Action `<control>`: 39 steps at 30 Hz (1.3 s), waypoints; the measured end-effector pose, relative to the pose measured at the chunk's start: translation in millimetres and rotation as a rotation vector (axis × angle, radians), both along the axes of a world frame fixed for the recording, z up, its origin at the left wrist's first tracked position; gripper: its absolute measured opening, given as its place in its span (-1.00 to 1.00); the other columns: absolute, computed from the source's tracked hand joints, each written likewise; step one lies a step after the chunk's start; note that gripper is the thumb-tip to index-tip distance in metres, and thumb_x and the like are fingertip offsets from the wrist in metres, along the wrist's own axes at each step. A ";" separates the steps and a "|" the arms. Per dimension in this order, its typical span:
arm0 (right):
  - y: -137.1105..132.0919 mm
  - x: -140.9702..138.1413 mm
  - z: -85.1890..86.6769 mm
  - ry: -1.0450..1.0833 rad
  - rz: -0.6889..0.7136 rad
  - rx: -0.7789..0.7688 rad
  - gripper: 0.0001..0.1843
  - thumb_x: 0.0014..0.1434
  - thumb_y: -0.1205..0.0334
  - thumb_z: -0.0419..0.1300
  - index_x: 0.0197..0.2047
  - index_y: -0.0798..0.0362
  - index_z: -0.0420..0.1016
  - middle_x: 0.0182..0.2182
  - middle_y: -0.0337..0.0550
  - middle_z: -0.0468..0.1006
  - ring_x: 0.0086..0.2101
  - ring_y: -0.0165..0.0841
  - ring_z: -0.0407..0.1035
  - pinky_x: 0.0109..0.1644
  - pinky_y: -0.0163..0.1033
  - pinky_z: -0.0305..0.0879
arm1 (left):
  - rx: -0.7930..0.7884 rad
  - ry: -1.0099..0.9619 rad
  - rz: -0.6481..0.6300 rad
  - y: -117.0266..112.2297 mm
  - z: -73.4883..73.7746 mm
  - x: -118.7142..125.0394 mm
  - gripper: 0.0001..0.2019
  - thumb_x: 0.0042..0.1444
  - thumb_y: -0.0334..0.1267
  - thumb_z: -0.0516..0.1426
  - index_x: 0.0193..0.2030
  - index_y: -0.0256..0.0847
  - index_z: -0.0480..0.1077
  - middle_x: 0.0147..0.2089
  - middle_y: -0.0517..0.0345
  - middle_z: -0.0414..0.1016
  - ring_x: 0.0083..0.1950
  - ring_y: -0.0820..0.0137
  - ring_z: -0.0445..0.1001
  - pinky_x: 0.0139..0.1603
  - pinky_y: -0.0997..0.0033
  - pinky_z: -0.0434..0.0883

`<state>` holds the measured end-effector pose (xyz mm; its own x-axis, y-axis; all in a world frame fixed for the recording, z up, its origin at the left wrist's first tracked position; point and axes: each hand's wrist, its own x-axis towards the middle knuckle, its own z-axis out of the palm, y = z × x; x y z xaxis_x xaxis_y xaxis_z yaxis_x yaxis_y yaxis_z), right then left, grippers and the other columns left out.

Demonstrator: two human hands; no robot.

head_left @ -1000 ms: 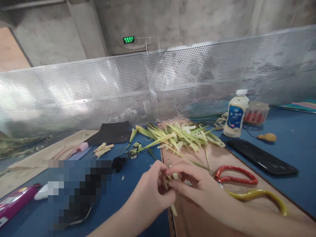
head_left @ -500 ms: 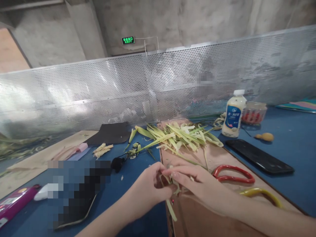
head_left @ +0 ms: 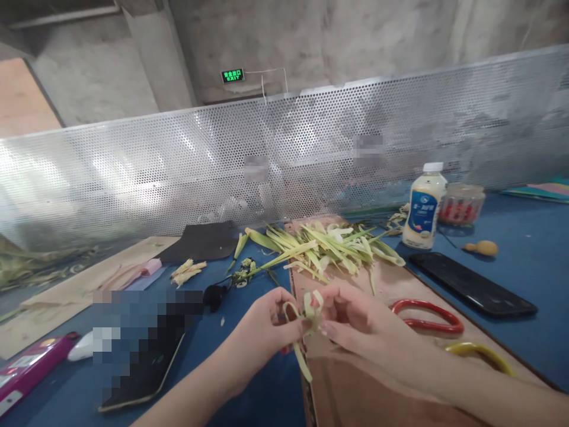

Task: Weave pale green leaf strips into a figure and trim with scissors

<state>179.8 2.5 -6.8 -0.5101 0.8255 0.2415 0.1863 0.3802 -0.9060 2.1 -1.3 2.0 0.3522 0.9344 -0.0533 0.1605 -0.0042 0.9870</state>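
Observation:
My left hand [head_left: 262, 329] and my right hand [head_left: 355, 323] meet just above the near edge of a brown board [head_left: 400, 356]. Both pinch the same pale green leaf strip [head_left: 306, 314], which is looped between the fingertips and hangs down with one end toward the table. Behind the hands lies a heap of cut green and yellow leaf strips [head_left: 324, 246] across the far end of the board. Red-handled scissors [head_left: 427, 317] lie on the board to the right of my right hand.
The table top is blue [head_left: 249, 385]. A white bottle [head_left: 423, 204], a clear tub [head_left: 460, 203], a black phone [head_left: 473, 284] and a small yellow object [head_left: 482, 247] lie to the right. A pink lighter [head_left: 31, 367] and a pixelated dark thing [head_left: 142, 344] lie left. A perforated metal screen [head_left: 178, 160] runs behind.
Both hands have lifted the leaf strip a little off the board and worked it into a loop between the fingertips. The view has shifted slightly.

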 end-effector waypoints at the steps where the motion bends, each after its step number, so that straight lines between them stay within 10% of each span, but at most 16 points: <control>1: 0.0 0.4 2.0 -0.007 0.024 -0.001 -0.84 0.13 0.16 0.06 -0.24 0.03 0.31 -0.36 -0.24 0.39 -0.35 -0.43 0.26 -0.29 -0.32 0.22 | -0.006 -0.004 -0.005 -0.2 0.5 -0.2 -0.81 -0.07 -0.29 0.14 -0.41 -0.24 0.15 -0.57 0.37 0.18 -0.56 0.61 0.18 -0.57 0.61 0.12; 25: 5.0 -12.9 -6.9 -0.065 -0.051 -0.069 -0.84 0.06 0.23 0.08 -0.50 0.09 0.24 -0.58 -0.33 0.24 -0.55 -0.52 0.08 -0.49 -0.37 0.02 | 0.338 0.378 -0.012 -5.1 -13.5 1.2 -0.93 -0.04 -0.31 0.06 -0.39 -0.20 0.20 -0.55 0.33 0.21 -0.50 0.52 0.19 -0.50 0.53 0.12; 39: 11.0 -12.5 -18.4 0.006 -0.215 -0.060 -0.73 0.06 0.05 0.12 -0.25 0.04 0.23 -0.50 -0.31 0.24 -0.49 -0.46 0.15 -0.44 -0.34 0.11 | -0.024 -0.140 -0.108 -3.5 -0.5 2.1 -0.85 0.11 -0.29 -0.08 -0.38 -0.28 0.24 -0.46 0.18 0.30 -0.46 0.49 0.30 -0.38 0.46 0.27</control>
